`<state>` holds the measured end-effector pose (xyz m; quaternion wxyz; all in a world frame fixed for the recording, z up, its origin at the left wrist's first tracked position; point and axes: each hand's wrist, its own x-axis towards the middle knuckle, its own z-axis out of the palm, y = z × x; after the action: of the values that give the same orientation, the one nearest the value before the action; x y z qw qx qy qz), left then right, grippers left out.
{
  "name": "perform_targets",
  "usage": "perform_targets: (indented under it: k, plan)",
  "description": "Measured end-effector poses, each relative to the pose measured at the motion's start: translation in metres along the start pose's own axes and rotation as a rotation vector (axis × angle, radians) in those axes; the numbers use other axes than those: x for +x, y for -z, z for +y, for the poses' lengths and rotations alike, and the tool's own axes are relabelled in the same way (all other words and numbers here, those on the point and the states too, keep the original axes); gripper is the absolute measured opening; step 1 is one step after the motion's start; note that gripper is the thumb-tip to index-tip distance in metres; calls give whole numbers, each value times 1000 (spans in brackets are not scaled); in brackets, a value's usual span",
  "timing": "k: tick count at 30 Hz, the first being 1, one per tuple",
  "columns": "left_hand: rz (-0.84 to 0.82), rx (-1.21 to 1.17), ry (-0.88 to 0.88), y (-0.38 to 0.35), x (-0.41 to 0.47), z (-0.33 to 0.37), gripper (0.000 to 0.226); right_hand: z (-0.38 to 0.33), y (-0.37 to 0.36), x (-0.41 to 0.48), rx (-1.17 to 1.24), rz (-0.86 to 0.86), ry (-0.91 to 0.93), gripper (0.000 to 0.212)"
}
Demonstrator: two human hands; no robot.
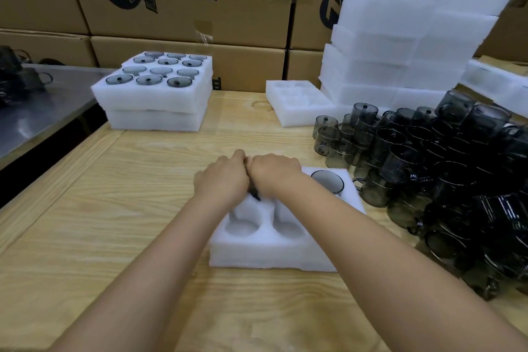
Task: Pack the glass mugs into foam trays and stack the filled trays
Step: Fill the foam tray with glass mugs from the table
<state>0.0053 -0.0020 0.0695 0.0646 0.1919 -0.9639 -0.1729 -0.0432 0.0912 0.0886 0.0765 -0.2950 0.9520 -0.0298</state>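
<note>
1. Foam tray [271, 254] at centre of the surface [114, 208], long axis running 9 to 3 o'clock; 1 seated mug [327, 181] in the far pocket, at 3 o'clock of the hands.
2. Left hand [221, 180] and right hand [274, 171] touching over the far row, knuckles up, fingers hidden; dark sliver [255, 194] between them, probably a mug; grip impossible to tell.
3. 2 empty pockets [243, 226] at 6 o'clock of the hands.
4. Loose mugs [428, 174] heaped at 3 o'clock, just beside the tray; right hand nearer, judged better placed for the next pick.
5. Filled stack [154, 94] at 11 o'clock, well apart.
</note>
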Motion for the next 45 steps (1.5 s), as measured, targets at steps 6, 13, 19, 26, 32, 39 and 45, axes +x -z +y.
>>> perform_targets:
  k: [6,13,19,26,32,39,45]
  plan:
    - [55,-25,-30,-4,-3,0,14,5,-4,1,-15,47,71,29]
    - [-2,-1374,128,-15,-24,-31,23,6,-10,-11,186,425,11,36]
    - [-51,-1508,-13,-25,-36,-52,50,37,15,-51,66,794,-135,26]
    - [-23,-1547,38,-22,-35,-47,55,123,21,-100,-198,471,-826,44]
    - [-21,-1551,46,-22,-35,-47,50,131,17,-95,-251,393,-797,33]
    - [-16,-1567,30,-18,-36,-45,46,109,17,-108,351,773,-325,9]
    - [301,-959,-258,5,-54,-27,37,74,1,-114,1255,743,-155,36]
